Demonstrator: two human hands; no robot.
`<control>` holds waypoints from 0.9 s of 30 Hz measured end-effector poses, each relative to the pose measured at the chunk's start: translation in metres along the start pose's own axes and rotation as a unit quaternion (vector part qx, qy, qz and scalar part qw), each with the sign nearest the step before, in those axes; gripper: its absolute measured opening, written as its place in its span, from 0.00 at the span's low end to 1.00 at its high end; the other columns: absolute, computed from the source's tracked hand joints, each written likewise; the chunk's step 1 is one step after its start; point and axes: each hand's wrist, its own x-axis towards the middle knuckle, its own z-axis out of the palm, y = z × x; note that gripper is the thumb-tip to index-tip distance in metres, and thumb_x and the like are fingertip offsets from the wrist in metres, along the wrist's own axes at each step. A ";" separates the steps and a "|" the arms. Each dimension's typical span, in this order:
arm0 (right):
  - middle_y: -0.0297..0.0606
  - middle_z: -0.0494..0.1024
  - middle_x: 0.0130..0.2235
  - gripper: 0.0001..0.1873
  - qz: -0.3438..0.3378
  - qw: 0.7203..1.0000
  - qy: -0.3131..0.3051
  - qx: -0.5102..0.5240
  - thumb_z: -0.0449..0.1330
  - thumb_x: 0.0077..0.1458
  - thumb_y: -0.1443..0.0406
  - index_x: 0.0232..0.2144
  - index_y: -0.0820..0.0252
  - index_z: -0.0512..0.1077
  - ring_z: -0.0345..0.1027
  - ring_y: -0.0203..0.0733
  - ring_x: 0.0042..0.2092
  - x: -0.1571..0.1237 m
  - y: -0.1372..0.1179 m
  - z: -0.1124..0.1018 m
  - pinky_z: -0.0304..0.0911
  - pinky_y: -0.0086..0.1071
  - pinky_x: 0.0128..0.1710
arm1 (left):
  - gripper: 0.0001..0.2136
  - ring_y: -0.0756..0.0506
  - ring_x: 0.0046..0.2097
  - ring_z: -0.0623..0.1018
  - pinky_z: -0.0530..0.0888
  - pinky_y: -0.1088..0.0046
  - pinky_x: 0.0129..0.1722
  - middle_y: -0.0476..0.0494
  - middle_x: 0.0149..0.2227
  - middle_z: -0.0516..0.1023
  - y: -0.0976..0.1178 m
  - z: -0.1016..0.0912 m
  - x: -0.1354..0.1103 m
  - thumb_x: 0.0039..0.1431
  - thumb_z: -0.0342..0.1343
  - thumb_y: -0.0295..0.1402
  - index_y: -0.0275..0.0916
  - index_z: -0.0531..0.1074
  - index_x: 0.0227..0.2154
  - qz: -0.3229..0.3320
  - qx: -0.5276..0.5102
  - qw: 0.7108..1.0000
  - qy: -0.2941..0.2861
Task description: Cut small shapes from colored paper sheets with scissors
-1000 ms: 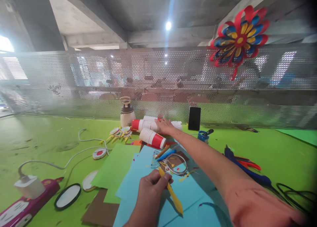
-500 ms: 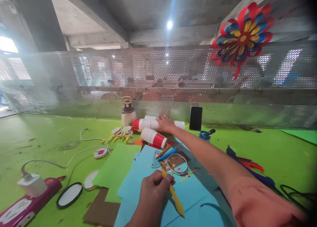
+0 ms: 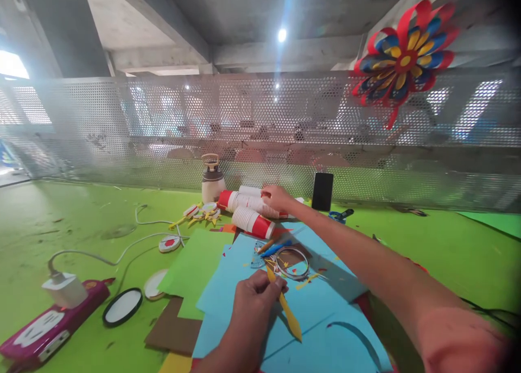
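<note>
My left hand (image 3: 257, 299) pinches a yellow paper strip (image 3: 290, 317) with a pointed end, above light blue paper (image 3: 228, 291). My right hand (image 3: 279, 198) reaches far forward, over stacked paper cups (image 3: 248, 201) lying on their side. Its fingers are curled together near the top of the stack; what they grip, if anything, is too small to make out. In front lies a shorter stack of red and white cups (image 3: 253, 222). Near the left hand are a silver ring (image 3: 308, 261), a blue pen (image 3: 279, 251), a clear protractor (image 3: 256, 256) and yellow scraps.
Green paper (image 3: 199, 264) and brown card (image 3: 173, 327) lie left. A purple power strip (image 3: 61, 324) carries a white charger (image 3: 64, 290) with a cable. A spray bottle (image 3: 213, 185), a dark phone (image 3: 322, 191) and a perforated screen (image 3: 163, 123) stand behind. A paper flower (image 3: 405, 61) hangs upper right.
My right hand has lifted slightly off the cups and its spread fingers have curled together. My left hand still holds the yellow strip. The view has shifted a little.
</note>
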 end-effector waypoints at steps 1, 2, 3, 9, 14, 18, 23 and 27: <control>0.42 0.72 0.50 0.16 0.000 1.000 -0.013 0.007 0.57 0.61 0.61 0.49 0.61 0.68 0.70 0.45 0.46 -0.005 -0.007 0.002 0.68 0.43 0.44 | 0.17 0.46 0.30 0.72 0.68 0.72 0.32 0.41 0.25 0.73 -0.002 0.000 0.000 0.42 0.64 0.45 0.33 0.79 0.20 0.001 0.006 1.000 -0.004; 0.42 0.72 0.50 0.16 -0.001 1.000 -0.025 0.015 0.57 0.61 0.61 0.49 0.61 0.68 0.70 0.44 0.46 -0.012 -0.016 0.006 0.68 0.43 0.44 | 0.17 0.46 0.30 0.72 0.68 0.71 0.32 0.41 0.25 0.73 -0.003 -0.001 0.001 0.43 0.64 0.46 0.33 0.79 0.21 0.003 0.013 1.000 -0.007; 0.41 0.72 0.49 0.16 -0.002 0.999 -0.038 0.021 0.57 0.61 0.61 0.49 0.62 0.68 0.70 0.44 0.45 -0.018 -0.025 0.011 0.69 0.42 0.43 | 0.17 0.46 0.31 0.72 0.68 0.71 0.32 0.41 0.25 0.73 -0.005 -0.001 0.001 0.43 0.64 0.46 0.33 0.79 0.21 0.005 0.018 1.000 -0.008; 0.42 0.72 0.50 0.17 -0.002 0.999 -0.010 0.038 0.57 0.61 0.61 0.51 0.61 0.67 0.70 0.44 0.45 -0.035 -0.042 0.020 0.69 0.43 0.43 | 0.18 0.46 0.31 0.70 0.67 0.70 0.34 0.42 0.24 0.72 -0.012 -0.004 0.003 0.45 0.62 0.47 0.34 0.79 0.20 0.003 0.050 0.999 -0.008; 0.43 0.70 0.52 0.18 0.015 0.999 0.048 -0.012 0.57 0.61 0.61 0.52 0.60 0.66 0.69 0.45 0.48 -0.005 0.019 -0.035 0.68 0.45 0.45 | 0.17 0.44 0.32 0.71 0.68 0.69 0.34 0.41 0.26 0.72 -0.010 -0.001 0.003 0.43 0.63 0.46 0.33 0.79 0.20 -0.008 0.020 1.000 -0.003; 0.43 0.70 0.52 0.17 0.080 0.993 0.026 -0.081 0.57 0.61 0.61 0.51 0.60 0.67 0.69 0.45 0.48 0.022 0.069 -0.053 0.68 0.45 0.45 | 0.17 0.45 0.31 0.71 0.68 0.69 0.33 0.42 0.24 0.70 -0.009 0.000 0.003 0.42 0.63 0.47 0.34 0.79 0.18 -0.005 0.027 1.000 -0.002; 0.43 0.71 0.51 0.17 0.118 0.984 -0.074 -0.114 0.57 0.61 0.61 0.50 0.61 0.67 0.69 0.45 0.47 0.036 0.100 -0.028 0.68 0.44 0.45 | 0.19 0.45 0.30 0.70 0.67 0.70 0.33 0.42 0.24 0.69 -0.011 -0.001 0.002 0.43 0.62 0.49 0.34 0.79 0.19 -0.003 0.036 0.999 -0.008; 0.42 0.71 0.51 0.16 0.128 0.980 -0.116 -0.101 0.57 0.61 0.61 0.50 0.60 0.68 0.69 0.44 0.47 0.042 0.114 -0.011 0.68 0.43 0.45 | 0.20 0.45 0.31 0.70 0.66 0.71 0.33 0.42 0.24 0.70 -0.012 -0.001 0.001 0.44 0.61 0.49 0.34 0.79 0.19 -0.008 0.046 0.999 -0.017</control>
